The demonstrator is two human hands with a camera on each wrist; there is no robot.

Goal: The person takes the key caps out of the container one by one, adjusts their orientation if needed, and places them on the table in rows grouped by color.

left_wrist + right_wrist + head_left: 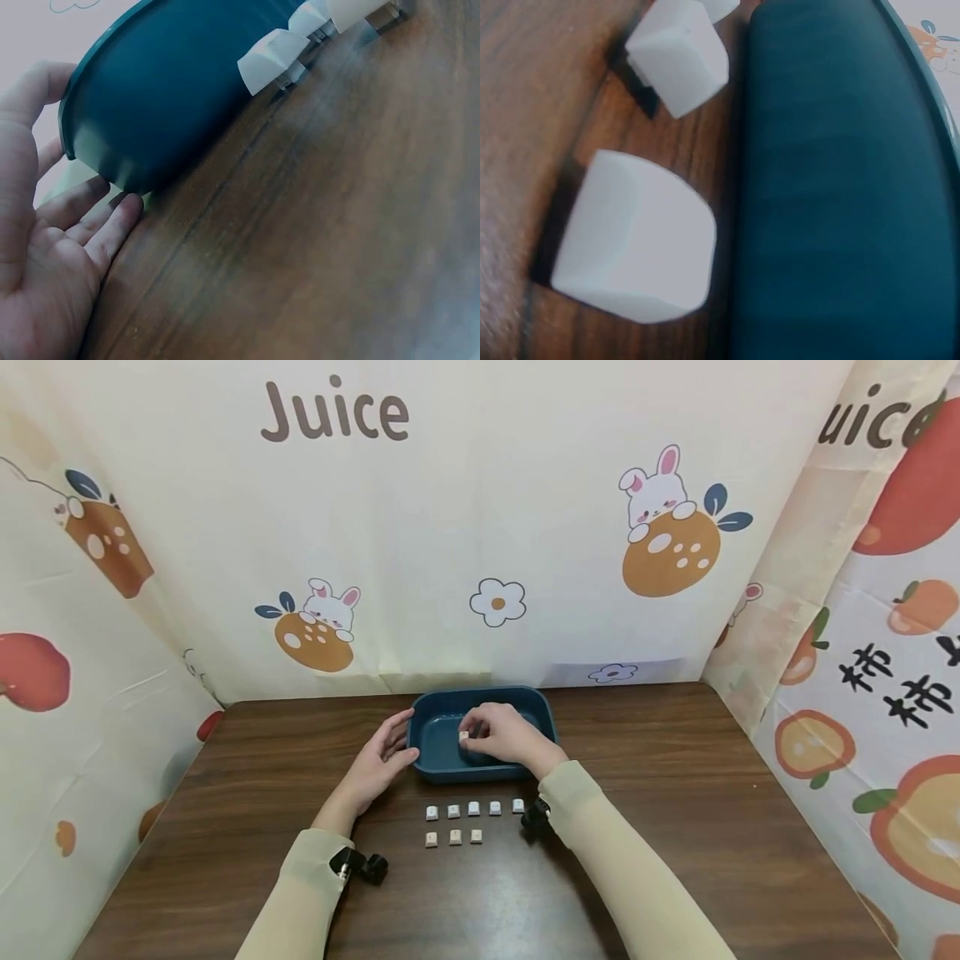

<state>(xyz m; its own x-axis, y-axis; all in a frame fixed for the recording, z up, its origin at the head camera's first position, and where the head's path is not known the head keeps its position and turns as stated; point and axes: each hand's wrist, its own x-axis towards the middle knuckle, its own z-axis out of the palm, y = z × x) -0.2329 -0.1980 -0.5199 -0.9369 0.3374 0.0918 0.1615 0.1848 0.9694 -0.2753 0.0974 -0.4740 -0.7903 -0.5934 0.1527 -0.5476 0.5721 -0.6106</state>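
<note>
In the head view, a dark blue rectangular tray (pixel 482 774) stands on the table. My left hand (pixel 375 766) rests against its left end, thumb and fingers spread and touching the outer wall and rim. My right hand (pixel 506 735) reaches over the tray and pinches a small pale keycap (pixel 463 737) between thumb and fingers, above the tray floor. The right fingers are out of sight in the right wrist view, where large white keycaps (pixel 637 240) lie along the tray's near wall (pixel 840 187). The left wrist view shows the left fingers (pixel 116 229) at the tray's curved side.
In front of the tray lie two rows of keycaps, the far row with a white keycap (pixel 473 808), the near row with a cream keycap (pixel 455 837). A printed curtain (pixel 450 527) hangs behind the brown wooden table (pixel 645 743). Wrist cameras (pixel 373 868) sit on both sleeves.
</note>
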